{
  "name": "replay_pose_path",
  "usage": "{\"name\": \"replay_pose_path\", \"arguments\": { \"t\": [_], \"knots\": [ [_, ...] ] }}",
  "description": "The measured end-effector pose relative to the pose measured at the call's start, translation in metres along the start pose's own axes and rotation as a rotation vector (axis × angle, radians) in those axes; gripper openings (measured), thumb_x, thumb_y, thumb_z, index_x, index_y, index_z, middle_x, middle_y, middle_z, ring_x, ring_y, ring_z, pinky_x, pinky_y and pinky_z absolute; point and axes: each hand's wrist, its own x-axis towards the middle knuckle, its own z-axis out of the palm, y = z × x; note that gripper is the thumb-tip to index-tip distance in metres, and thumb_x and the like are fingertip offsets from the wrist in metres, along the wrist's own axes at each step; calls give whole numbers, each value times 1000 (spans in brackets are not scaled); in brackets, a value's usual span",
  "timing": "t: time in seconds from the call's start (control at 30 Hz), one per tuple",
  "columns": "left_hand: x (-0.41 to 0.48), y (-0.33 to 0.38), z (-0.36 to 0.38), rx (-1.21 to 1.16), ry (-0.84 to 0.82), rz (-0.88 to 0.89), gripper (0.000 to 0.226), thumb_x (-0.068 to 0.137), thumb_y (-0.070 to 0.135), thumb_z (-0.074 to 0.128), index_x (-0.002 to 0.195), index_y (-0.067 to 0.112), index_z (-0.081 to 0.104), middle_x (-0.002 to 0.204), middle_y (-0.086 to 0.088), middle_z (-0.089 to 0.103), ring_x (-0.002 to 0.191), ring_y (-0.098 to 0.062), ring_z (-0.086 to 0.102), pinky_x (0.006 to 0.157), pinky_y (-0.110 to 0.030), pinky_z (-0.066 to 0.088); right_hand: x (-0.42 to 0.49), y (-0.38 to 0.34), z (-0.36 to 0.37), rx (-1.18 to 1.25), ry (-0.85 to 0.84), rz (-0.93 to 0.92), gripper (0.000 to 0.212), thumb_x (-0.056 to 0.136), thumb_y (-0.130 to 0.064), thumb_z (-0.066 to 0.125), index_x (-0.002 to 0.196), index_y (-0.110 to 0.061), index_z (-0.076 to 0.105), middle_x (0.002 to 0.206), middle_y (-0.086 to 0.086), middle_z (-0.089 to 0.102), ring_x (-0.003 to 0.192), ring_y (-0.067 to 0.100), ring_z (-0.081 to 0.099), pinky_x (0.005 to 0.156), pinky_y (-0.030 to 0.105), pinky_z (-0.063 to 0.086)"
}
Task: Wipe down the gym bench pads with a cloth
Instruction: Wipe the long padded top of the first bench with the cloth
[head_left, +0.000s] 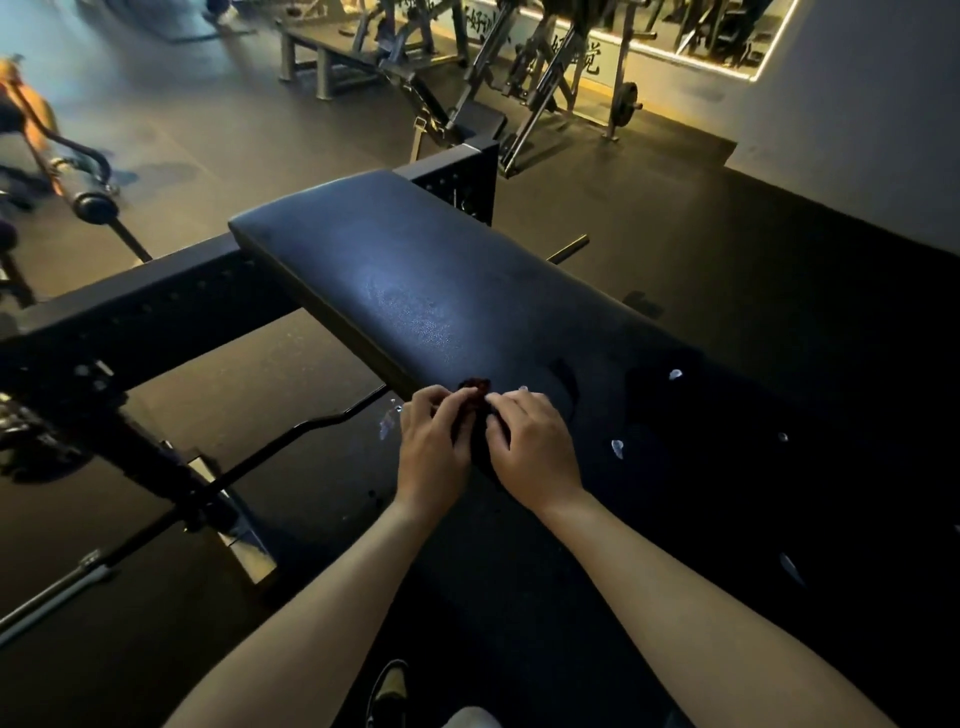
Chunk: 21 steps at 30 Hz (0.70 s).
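A black padded gym bench (415, 270) runs from the centre toward the lower right, with a sheen on its middle. Both my hands meet at its near left edge. My left hand (434, 441) and my right hand (530, 441) pinch a small dark cloth (475, 387) between their fingertips; its top shows a reddish-brown bunch, and the rest hangs in shadow between the hands. The near part of the pad lies in deep shadow.
A black steel rack beam (145, 317) crosses on the left, with a curved bar (311, 426) and a barbell (57, 587) below it. More machines (519, 67) stand at the back by a lit mirror. My shoe (389, 691) shows at the bottom.
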Motion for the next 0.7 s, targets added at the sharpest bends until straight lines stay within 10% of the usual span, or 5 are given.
{"name": "replay_pose_path", "arguments": {
  "t": [0.27, 0.4, 0.57, 0.7],
  "knots": [
    [34, -11, 4, 52, 27, -221, 39, 103, 26, 52, 141, 19, 56, 136, -5, 42, 124, -27, 32, 104, -31, 32, 2, 2, -1, 20, 5, 12, 32, 93, -25, 55, 120, -15, 67, 108, -2, 67, 105, 23, 58, 89, 44, 50],
    [11, 1, 13, 35, 52, -181, 33, 100, 24, 56, 132, 20, 64, 130, -3, 49, 117, -19, 35, 103, -39, 41, -6, 3, -6, 90, 0, 47, 32, 93, -20, 56, 123, -11, 65, 114, 2, 65, 114, 26, 55, 94, 42, 50],
    [-44, 28, 21, -35, 30, -60, 34, 97, 29, 54, 128, 24, 68, 126, 3, 51, 110, -16, 41, 102, -12, 27, -28, 12, -15, -7, 105, 52, 30, 88, -22, 56, 114, -11, 68, 108, 2, 66, 102, 26, 58, 88, 41, 50],
    [-23, 15, 5, 19, 59, 18, 35, 98, 30, 51, 129, 21, 67, 122, 1, 54, 110, -17, 43, 101, -29, 38, -27, 12, -14, -56, 69, 70, 30, 89, -28, 55, 112, -17, 70, 108, -3, 66, 104, 24, 57, 88, 43, 47]
  ]
}}
